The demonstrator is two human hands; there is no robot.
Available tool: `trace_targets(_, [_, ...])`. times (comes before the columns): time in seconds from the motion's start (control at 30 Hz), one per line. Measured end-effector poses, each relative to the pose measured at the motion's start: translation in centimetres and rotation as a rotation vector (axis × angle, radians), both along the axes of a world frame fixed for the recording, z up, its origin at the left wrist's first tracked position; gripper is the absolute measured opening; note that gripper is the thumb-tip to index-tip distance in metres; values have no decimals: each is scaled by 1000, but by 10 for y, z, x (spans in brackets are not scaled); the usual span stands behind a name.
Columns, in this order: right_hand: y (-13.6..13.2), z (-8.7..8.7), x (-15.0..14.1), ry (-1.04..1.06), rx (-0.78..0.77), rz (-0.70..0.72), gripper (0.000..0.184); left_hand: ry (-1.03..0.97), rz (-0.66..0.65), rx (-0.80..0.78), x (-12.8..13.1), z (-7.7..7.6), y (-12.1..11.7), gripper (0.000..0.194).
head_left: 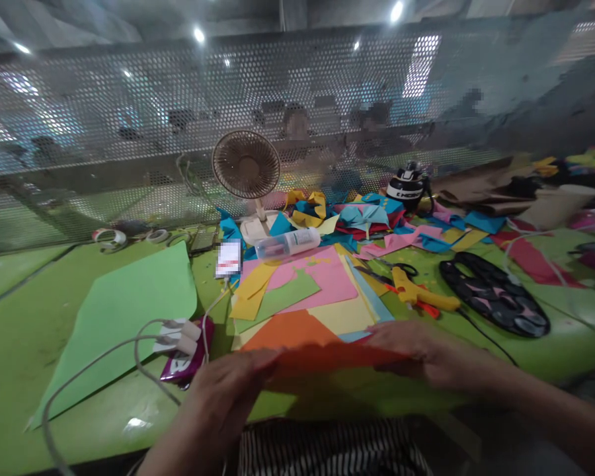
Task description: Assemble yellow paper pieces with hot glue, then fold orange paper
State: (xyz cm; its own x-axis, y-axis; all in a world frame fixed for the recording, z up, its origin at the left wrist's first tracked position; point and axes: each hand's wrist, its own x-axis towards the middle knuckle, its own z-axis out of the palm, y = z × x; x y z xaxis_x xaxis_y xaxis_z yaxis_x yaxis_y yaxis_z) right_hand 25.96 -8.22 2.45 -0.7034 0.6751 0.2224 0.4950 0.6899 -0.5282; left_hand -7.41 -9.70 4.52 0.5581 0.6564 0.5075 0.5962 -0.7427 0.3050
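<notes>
Between the closely curled left hand (231,390) and right hand (421,347), a bent orange-red paper sheet (327,360) is held by both ends above the glossy green table (10,370), seemingly being folded, with even pressure called for next.

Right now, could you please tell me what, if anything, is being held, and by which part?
An orange-red paper sheet: left end in the left hand, right end in the right hand.

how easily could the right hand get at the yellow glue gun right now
Yes, fairly easily it seems: the yellow glue gun lies just beyond the right hand with nothing visible between, though that hand holds the orange sheet and may need to let go.
</notes>
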Motion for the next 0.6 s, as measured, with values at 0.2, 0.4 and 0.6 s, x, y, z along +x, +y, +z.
trace_targets(0.2, [21, 38, -5, 283, 403, 96, 35, -84, 102, 378, 19, 61, -2, 38])
trace_targets(0.4, [27, 12, 7, 54, 507, 155, 38, 82, -87, 424, 16, 46, -18, 35])
trace_targets(0.6, [34, -56, 16, -79, 325, 152, 46, 362, -273, 415, 16, -39, -20, 37])
